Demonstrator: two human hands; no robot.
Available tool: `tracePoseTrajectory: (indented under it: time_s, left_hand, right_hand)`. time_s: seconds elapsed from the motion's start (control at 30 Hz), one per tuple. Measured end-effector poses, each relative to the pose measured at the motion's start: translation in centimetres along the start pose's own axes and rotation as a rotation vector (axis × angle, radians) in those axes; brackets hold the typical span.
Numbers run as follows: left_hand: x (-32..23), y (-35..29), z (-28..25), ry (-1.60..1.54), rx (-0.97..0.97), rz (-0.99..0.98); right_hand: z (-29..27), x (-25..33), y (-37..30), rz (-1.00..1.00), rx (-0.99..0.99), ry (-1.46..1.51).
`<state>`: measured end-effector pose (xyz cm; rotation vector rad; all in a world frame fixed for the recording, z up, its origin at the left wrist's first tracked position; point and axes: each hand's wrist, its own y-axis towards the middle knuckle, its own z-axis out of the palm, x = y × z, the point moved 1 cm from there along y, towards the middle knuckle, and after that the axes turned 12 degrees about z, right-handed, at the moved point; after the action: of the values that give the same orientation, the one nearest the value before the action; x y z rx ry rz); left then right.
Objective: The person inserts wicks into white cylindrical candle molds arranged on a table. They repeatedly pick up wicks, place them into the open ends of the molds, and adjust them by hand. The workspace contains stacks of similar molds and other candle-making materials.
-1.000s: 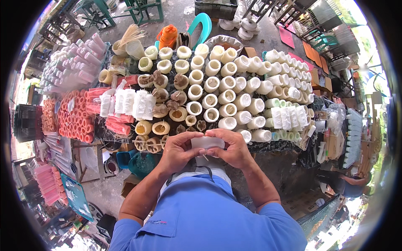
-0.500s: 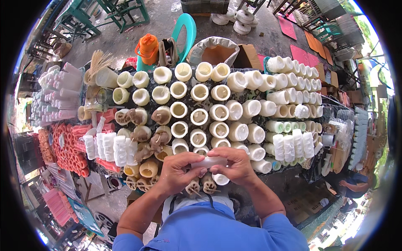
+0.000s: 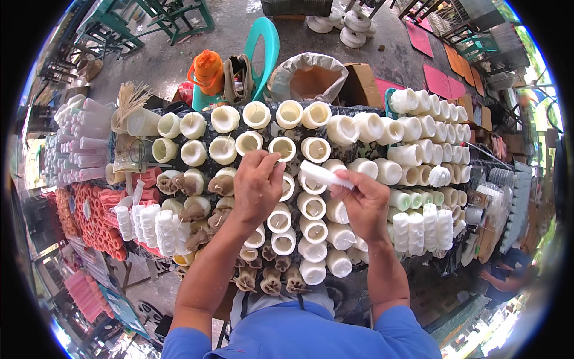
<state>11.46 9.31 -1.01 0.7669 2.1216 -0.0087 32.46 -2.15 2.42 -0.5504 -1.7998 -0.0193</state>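
Note:
Cream-white hollow cylinders, which look like candle moulds, stand in rows on the dark table, many with thin wicks inside. My left hand (image 3: pixel 260 185) reaches over the middle rows. Its fingers are pinched together at the near rim of one mould (image 3: pixel 282 141); what they hold, if anything, I cannot make out. My right hand (image 3: pixel 366 200) grips one end of a smooth white rod-like piece (image 3: pixel 321 173), which slants over the moulds to the right of my left hand. Brown moulds with slotted ends (image 3: pixel 271 280) stand close to my body.
Spiralled white candles (image 3: pixel 167 228) lie left, and more (image 3: pixel 430 227) right. Red-orange tubes (image 3: pixel 98 218) are stacked far left. Beyond the table stand a green chair (image 3: pixel 270 48) with an orange jug (image 3: pixel 207 70), and an open sack (image 3: pixel 311 75). Another person (image 3: pixel 505 278) is at the right.
Both hands, earlier together on the white piece near my body, have moved forward and apart. My left hand has let go of the piece; my right hand keeps it.

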Motion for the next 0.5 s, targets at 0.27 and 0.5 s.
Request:
tracePoseTrajectory:
  time_s: [0.27,0.5]
  left_hand:
    - [2.4,2.1,5.4,0.436,-0.043,0.176]
    - [3.7,0.0,4.9,0.524,-0.065,0.167]
  right_hand:
    - [1.4,2.3,7.5,-0.245,-0.029,-0.282]
    - [4.8,1.2,10.2,-0.4,0.172,-0.379]
